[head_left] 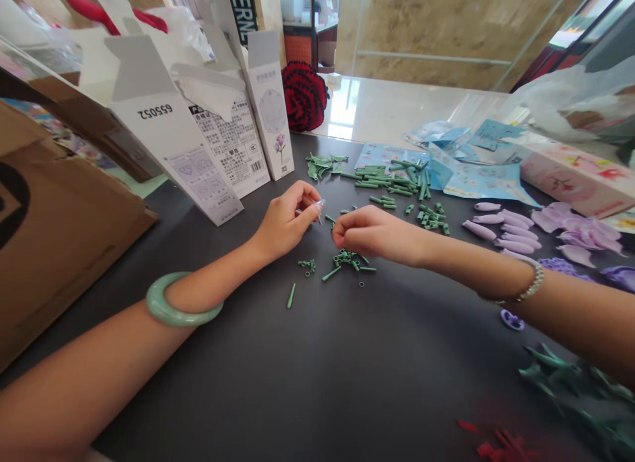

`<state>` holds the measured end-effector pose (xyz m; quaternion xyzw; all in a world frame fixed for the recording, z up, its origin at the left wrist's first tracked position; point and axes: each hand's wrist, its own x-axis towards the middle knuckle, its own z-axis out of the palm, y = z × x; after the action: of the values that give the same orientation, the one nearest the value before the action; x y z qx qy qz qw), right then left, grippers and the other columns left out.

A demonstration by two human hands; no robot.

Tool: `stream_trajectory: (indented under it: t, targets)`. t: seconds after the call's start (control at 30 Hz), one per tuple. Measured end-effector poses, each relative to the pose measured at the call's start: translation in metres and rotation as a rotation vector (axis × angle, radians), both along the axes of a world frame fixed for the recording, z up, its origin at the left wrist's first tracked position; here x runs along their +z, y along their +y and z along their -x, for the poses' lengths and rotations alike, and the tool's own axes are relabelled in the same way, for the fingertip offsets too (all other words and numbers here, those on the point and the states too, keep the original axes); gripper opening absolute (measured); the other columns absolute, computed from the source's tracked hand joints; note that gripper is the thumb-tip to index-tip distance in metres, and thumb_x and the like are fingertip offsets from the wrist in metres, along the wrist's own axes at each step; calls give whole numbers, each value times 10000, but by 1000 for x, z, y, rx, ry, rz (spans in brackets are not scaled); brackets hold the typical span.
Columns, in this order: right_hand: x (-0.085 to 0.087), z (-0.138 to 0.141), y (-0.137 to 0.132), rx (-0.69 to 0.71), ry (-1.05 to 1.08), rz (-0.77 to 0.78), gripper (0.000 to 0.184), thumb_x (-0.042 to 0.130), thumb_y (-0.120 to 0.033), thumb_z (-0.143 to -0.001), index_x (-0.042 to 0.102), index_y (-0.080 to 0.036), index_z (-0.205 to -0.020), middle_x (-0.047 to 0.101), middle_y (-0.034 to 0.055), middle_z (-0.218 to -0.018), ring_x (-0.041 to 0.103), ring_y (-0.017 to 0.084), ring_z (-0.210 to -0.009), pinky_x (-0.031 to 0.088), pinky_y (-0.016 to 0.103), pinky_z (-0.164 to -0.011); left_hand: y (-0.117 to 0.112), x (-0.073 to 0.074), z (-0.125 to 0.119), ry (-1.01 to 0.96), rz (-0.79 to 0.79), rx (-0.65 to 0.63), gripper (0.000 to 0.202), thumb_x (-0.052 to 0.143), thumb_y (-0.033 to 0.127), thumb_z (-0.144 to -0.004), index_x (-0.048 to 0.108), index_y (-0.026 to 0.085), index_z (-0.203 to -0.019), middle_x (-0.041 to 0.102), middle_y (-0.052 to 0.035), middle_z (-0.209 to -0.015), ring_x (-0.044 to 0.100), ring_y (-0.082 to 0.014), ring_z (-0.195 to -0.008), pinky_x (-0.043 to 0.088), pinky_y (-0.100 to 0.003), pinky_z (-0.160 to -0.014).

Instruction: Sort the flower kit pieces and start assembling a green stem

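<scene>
Hovering mid-table: left hand (286,222), fingertips pinched together, contents too small to tell. Right hand (373,234) beside it, fingers curled closed just above green pieces (347,258) on dark table (347,376). Purple petals (510,235) right.

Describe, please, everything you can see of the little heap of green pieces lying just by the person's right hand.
The heap of green pieces is a loose scatter of small, matte, plastic-looking parts in one dull sage green: short rods and tiny rings, tumbled at all angles. It lies on the dark table, close beside the curled fingers of the right hand; whether they touch it cannot be told. A longer rod juts out leftward, and a tiny ring lies apart, nearer the camera.
</scene>
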<state>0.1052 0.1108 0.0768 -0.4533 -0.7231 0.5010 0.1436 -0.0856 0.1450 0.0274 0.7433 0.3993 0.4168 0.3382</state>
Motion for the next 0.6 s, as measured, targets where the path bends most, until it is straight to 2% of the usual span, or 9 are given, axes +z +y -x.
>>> stream_trajectory:
  t: [0.07, 0.13, 0.2, 0.3, 0.4, 0.5, 0.6]
  targets:
    - [-1, 2, -2, 98, -281, -301, 135, 644, -260, -781, 586, -188, -683, 463, -46, -567, 394, 113, -539, 285, 276, -540, 0, 0, 0, -2, 3, 2, 135, 554, 324, -855, 527, 199, -897, 615, 4, -731, 614, -153, -694, 499, -283, -648]
    - [-3, 4, -3, 167, -502, -471, 126, 712, -282, -785, 641, -183, -749, 520, -28, -615, 427, 130, -578, 292, 283, -569, 0, 0, 0, -1, 3, 6, 122, 550, 314, -854, 525, 201, -893, 615, 5, -732, 619, -154, -699, 502, -281, -649]
    - [-6, 6, -4, 211, -612, -507, 82, 705, -265, -806, 684, -185, -808, 559, -12, -652, 447, 142, -600, 296, 285, -577, 0, 0, 0, 1, 1, 6, 117, 545, 312, -853, 521, 202, -888, 612, 5, -728, 618, -154, -695, 501, -280, -646]
    - [-7, 8, -3, 227, -573, -481, 35, 669, -175, -792, 694, -182, -814, 564, -18, -652, 460, 135, -597, 312, 279, -591, 0, 0, -1, 5, 4, 6, 127, 544, 323, -851, 518, 204, -889, 608, 4, -729, 615, -155, -695, 496, -279, -645]
    - [-4, 8, 0, 168, -326, -321, 58, 623, -127, -734, 642, -181, -746, 493, -54, -590, 416, 109, -552, 315, 262, -573, 0, 0, 0, 6, 7, 7, 142, 548, 338, -851, 517, 207, -896, 611, 4, -737, 622, -159, -708, 496, -283, -657]
    - [0, 5, 4, -9, 51, 60, 42, 554, -209, -723, 544, -206, -682, 422, -61, -551, 330, 101, -492, 252, 252, -478, 0, 0, 0, 7, 13, 6, 153, 550, 350, -849, 516, 207, -893, 611, 3, -737, 623, -161, -704, 496, -287, -655]
    - [1, -1, 7, -158, 269, 368, 51, 462, -258, -680, 484, -219, -656, 440, -22, -552, 315, 108, -445, 184, 253, -413, 0, 0, 0, 15, 11, 8, 155, 550, 350, -848, 522, 204, -894, 612, -1, -729, 613, -162, -698, 492, -293, -652]
